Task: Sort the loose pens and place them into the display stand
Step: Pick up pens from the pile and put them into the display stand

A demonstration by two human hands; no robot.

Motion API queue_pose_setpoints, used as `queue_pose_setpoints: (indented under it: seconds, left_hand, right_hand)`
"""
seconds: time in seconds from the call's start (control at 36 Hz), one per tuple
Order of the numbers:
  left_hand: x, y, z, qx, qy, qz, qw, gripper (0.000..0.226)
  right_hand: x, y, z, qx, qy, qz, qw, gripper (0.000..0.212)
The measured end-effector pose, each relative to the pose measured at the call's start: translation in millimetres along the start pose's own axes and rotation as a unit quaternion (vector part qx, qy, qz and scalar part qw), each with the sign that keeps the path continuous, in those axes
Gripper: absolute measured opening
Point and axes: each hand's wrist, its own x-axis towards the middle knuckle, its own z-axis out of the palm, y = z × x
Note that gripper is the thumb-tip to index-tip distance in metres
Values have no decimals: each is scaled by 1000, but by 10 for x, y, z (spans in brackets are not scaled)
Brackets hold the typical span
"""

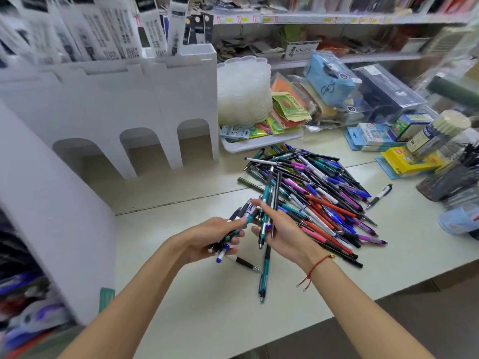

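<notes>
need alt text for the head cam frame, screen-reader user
Over a pale table, the left hand holds a bunch of pens and the right hand holds a few more, teal ones among them. A heap of loose mixed-colour pens lies just behind the hands, with a white display stand at the left.

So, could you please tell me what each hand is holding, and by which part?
The left hand grips a bundle of mixed plastic pens around their middles; the right hand holds teal and dark plastic pens mid-barrel.
</notes>
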Motion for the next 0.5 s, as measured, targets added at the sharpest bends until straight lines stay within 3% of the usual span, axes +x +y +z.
queue_pose_setpoints:
  seconds: [0.17, 0.36, 0.5]
  left_hand:
    - [-158, -103, -14, -27, 72, 41, 996, 24]
    - [-448, -210, 17, -85, 107, 107, 985, 17]
    - [-686, -284, 30, -135, 105, 97, 981, 17]
  right_hand:
    - [-109, -1, 13, 16, 45, -5, 999, 27]
    - [-505, -15, 143, 10, -133, 53, 990, 30]
    - [-877, 75, 439, -54, -162, 37, 985, 20]
